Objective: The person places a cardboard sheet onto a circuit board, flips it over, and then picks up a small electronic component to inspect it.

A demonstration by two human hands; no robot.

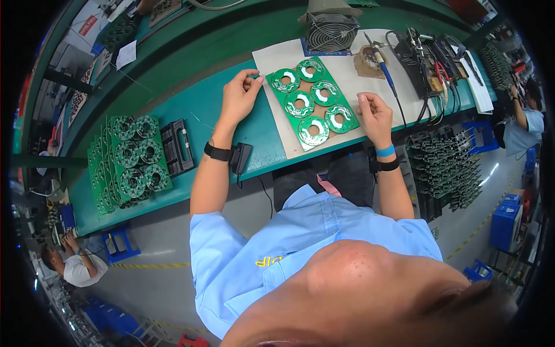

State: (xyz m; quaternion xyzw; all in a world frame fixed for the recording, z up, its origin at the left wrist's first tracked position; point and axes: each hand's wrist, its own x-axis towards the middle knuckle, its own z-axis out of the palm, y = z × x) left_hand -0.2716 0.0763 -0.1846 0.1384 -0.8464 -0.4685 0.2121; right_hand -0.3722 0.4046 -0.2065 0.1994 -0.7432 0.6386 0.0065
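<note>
A green circuit board panel with several round, ring-shaped boards lies on a pale sheet on the bench before me. At its upper left corner is my left hand; thumb and forefinger point at the panel with a small gap between them, and no held thing shows. My right hand is beside the panel's right edge. Its fingers are loosely curled inward, with nothing visible in them. Both hands appear just apart from the panel. Each wrist wears a black strap, and the right one also a blue band.
Upright circuit panels stand at the left beside a black case. Behind the panel is a fan; a blue soldering iron and corded equipment are to its right. More boards are stacked below right. Two people work farther off.
</note>
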